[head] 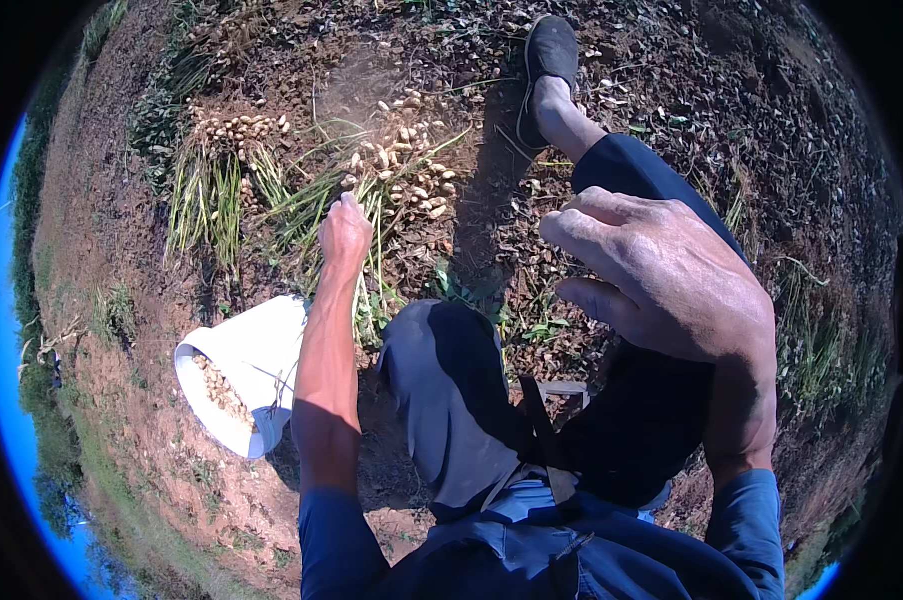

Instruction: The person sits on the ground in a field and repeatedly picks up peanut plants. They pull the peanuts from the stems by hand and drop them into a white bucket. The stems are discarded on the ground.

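Note:
My left hand [346,229] is closed around the green stems of pulled peanut plants [376,206] on the ground before me. Pale, unshelled peanut pods [421,191] cluster at the root ends, just beyond my fist. Raised close to the camera, my right hand [654,274] has bent fingers, with a gap between thumb and forefinger. Nothing shows in it, though its palm side is hidden. Left of my left forearm, a white plastic bucket [249,345] leans steeply, its mouth turned towards the lower left. Loose peanut pods [223,390] lie inside.
Another bunch of peanut plants [223,172] lies farther left, pods at the upper end. My outstretched leg ends in a dark slip-on shoe [553,56]. My bent knee [451,360] is between the hands. Dry leaves [669,82] litter the reddish soil.

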Available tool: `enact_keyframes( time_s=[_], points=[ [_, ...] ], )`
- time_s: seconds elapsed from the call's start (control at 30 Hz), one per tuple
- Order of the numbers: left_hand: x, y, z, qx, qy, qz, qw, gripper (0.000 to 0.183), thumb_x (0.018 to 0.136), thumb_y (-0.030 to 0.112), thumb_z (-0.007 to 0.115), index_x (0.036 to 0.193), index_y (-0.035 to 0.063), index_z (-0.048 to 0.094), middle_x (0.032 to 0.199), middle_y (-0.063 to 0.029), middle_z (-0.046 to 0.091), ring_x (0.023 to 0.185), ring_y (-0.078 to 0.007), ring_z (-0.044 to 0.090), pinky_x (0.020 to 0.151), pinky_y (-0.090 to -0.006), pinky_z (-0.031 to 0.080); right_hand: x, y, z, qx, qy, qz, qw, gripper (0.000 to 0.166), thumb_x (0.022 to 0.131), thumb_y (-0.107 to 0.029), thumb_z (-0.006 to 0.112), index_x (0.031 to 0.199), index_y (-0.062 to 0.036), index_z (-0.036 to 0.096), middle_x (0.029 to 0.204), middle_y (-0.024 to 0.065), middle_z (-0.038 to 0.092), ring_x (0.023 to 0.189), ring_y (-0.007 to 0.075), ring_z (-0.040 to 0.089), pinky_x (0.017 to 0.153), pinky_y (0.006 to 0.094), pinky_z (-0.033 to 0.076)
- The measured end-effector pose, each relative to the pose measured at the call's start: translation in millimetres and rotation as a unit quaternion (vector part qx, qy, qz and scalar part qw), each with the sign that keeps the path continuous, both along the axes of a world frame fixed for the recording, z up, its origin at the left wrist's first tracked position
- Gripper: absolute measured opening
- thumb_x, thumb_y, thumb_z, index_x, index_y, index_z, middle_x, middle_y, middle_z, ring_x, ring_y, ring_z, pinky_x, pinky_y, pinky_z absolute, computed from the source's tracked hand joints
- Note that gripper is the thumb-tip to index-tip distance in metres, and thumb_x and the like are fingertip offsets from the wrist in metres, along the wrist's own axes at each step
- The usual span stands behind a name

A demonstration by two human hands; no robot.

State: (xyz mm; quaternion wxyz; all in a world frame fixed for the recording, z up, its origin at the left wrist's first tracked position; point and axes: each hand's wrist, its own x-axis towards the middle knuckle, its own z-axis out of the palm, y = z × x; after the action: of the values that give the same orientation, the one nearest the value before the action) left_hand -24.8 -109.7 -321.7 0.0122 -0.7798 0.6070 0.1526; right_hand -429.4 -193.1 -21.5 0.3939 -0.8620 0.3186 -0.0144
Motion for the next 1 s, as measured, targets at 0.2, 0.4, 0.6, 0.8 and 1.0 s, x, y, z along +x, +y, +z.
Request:
enact_keyframes(
  time_s=[0.2, 0.4, 0.6, 0.8, 1.0],
  points=[
    [-7, -1, 19, 0.042, 0.031, 0.059, 0.997, 0.038, 0.107, 0.017, 0.047, 0.132, -0.0109, 0.053, 0.089, -0.0221, 0.065, 0.066, -0.0289, 0.064, 0.052, -0.0404, 0.053, -1, 2, 2, 0.003, 0.001, 0.005, 1.0, 0.023, 0.092, -0.017, 0.071, 0.105, -0.0001, 0.063, 0.093, 0.013, 0.064, 0.091, 0.032, 0.068, 0.083, 0.0446, 0.055],
    [-15, 1, 63, -0.005, 0.146, 0.086, 0.986, 0.022, 0.103, 0.014, 0.048, 0.083, 0.0055, 0.046, 0.063, -0.003, 0.045, 0.056, -0.0151, 0.048, 0.049, -0.0343, 0.042, 3, 4, -7, -0.01, 0.003, 0.005, 1.0, 0.024, 0.091, -0.017, 0.071, 0.107, 0.001, 0.063, 0.097, 0.0164, 0.066, 0.096, 0.0346, 0.069, 0.087, 0.0475, 0.055],
    [-10, 39, 136, -0.069, 0.27, 0.205, 0.938, 0.024, 0.103, 0.021, 0.055, 0.111, 0.0011, 0.065, 0.079, -0.0047, 0.063, 0.067, -0.0144, 0.055, 0.061, -0.0351, 0.049, 14, 3, -18, -0.014, 0.007, 0.034, 0.999, 0.031, 0.091, -0.018, 0.073, 0.113, 0.0, 0.062, 0.105, 0.0172, 0.065, 0.101, 0.0374, 0.066, 0.088, 0.0461, 0.054],
    [-19, 80, 231, -0.061, 0.7, 0.251, 0.666, 0.022, 0.102, 0.021, 0.058, 0.113, 0.0022, 0.059, 0.086, -0.0074, 0.067, 0.054, -0.0117, 0.059, 0.039, -0.0258, 0.047, 11, 4, -10, -0.049, 0.002, 0.004, 0.999, 0.033, 0.09, -0.017, 0.075, 0.114, 0.0001, 0.062, 0.098, 0.0154, 0.067, 0.092, 0.0354, 0.065, 0.083, 0.0445, 0.052],
    [-13, 159, 263, -0.063, 0.84, 0.206, 0.499, 0.03, 0.105, 0.034, 0.052, 0.104, 0.0053, 0.058, 0.064, -0.0079, 0.05, 0.048, -0.0198, 0.047, 0.044, -0.0344, 0.042, 50, 31, -16, 0.175, -0.202, -0.049, 0.962, 0.044, 0.095, -0.032, 0.075, 0.119, 0.0032, 0.064, 0.1, 0.0123, 0.071, 0.09, 0.022, 0.068, 0.08, 0.0364, 0.055]
  ],
)
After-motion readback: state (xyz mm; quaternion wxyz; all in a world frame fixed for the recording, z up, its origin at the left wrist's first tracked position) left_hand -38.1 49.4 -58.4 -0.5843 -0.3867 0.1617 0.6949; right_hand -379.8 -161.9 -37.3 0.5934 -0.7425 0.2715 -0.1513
